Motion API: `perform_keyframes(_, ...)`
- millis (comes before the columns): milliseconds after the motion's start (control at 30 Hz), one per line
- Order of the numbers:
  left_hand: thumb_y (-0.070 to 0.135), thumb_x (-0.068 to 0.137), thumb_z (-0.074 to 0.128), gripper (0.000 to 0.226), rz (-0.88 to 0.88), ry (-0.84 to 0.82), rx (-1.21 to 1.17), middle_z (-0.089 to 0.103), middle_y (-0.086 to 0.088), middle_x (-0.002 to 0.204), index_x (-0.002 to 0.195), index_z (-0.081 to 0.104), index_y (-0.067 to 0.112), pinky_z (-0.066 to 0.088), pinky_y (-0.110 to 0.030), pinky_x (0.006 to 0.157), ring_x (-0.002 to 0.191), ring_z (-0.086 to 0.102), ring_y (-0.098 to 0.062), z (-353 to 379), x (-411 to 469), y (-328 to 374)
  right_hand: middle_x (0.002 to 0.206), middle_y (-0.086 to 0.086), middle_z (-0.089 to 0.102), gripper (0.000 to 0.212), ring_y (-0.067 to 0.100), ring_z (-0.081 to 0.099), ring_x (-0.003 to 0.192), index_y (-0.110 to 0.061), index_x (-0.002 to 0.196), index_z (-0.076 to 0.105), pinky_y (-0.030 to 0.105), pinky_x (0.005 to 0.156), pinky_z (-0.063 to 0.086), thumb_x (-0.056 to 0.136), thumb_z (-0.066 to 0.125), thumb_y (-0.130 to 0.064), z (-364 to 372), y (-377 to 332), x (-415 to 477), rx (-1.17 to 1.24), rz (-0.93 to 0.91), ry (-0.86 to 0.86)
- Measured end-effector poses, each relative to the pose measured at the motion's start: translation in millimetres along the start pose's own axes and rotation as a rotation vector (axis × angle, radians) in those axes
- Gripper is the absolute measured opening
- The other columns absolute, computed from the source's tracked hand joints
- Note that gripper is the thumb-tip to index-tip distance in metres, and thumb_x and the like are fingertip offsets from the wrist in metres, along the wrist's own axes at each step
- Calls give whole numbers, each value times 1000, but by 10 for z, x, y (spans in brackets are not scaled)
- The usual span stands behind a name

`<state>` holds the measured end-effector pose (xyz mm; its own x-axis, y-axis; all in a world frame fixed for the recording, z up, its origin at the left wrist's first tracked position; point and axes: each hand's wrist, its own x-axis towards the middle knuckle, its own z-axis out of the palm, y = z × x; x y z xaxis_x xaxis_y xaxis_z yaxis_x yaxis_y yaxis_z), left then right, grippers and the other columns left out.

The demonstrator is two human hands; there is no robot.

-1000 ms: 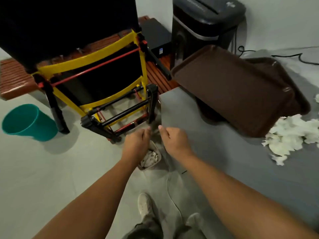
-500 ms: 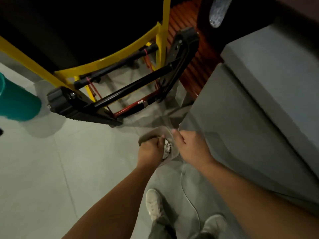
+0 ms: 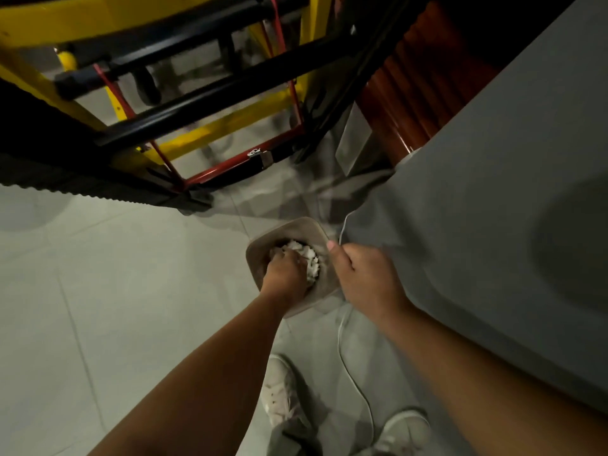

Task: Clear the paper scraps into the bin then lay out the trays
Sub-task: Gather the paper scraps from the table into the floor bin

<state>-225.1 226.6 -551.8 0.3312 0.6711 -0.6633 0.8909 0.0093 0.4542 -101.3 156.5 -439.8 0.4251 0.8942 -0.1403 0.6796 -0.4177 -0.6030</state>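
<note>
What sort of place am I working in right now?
Probably an indoor workroom or office corner: a pale tiled floor, a grey-covered table, and a bin of paper scraps standing on the floor.

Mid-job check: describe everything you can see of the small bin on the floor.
The bin is small, beige, squarish with rounded corners, plastic-looking. It stands upright and open on the tiled floor beside the grey-draped table. White paper scraps lie inside. The left hand reaches in, onto the scraps; the right hand is curled at its right rim, contact unclear.
</note>
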Motion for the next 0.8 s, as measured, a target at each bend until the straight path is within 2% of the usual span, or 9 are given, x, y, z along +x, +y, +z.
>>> perform_keyframes(67,35,101,41,47,-44,-37,-11,35,-24,149,138,43,7,33,-42,111,134,38,-41,105,103,-47,43,-6,31,58,11,33,43,-26,49,24,24,48,19,99,52,-32,103,95,7,60,22,-24)
perform_keyframes(133,34,100,42,49,-54,-57,-24,30,-20,153,143,38,10,28,-44,113,136,33,-42,154,137,-75,43,-5,31,57,9,34,44,-26,49,25,21,47,22,98,52,-33,190,168,21,103,36,-45)
perform_keyframes(200,30,99,46,56,-36,-44,-39,27,-18,155,149,31,11,24,-43,115,138,29,-40,145,119,-122,45,-4,33,55,10,35,46,-23,50,28,26,48,26,98,53,-34,252,196,40,132,74,-89)
perform_keyframes(367,29,98,49,54,49,60,-28,35,-15,153,148,38,12,28,-41,115,138,34,-35,-66,-19,-318,49,-7,33,50,11,34,49,-25,54,28,31,50,29,96,55,-28,385,167,89,189,122,-93)
perform_keyframes(433,31,96,50,52,88,108,2,40,-12,149,145,41,14,35,-42,111,133,39,-34,-205,-86,-377,62,-7,48,36,14,47,60,-25,62,43,32,58,38,96,55,-25,489,173,147,173,110,-87)
perform_keyframes(500,30,93,50,52,131,150,33,44,-9,145,143,42,18,39,-45,108,129,42,-33,-350,-161,-432,88,3,61,12,19,57,84,-16,83,61,33,76,48,93,55,-16,614,178,219,182,115,-124)
perform_keyframes(533,29,92,50,52,149,168,44,46,-7,143,142,42,20,40,-45,106,127,43,-32,-416,-193,-460,97,6,62,9,21,58,92,-13,93,64,31,83,47,92,55,-12,677,176,255,180,118,-150)
perform_keyframes(600,28,92,50,48,160,194,47,49,-6,138,139,45,20,42,-45,104,125,44,-31,-517,-242,-516,107,8,62,15,23,59,99,-12,103,65,24,87,43,91,56,-10,786,174,324,169,133,-203)
perform_keyframes(800,31,98,50,49,171,185,70,44,-6,144,144,40,18,33,-39,110,134,37,-30,-675,-420,-615,136,6,54,45,24,51,124,-19,135,53,33,106,41,91,60,-25,878,170,385,69,244,-391)
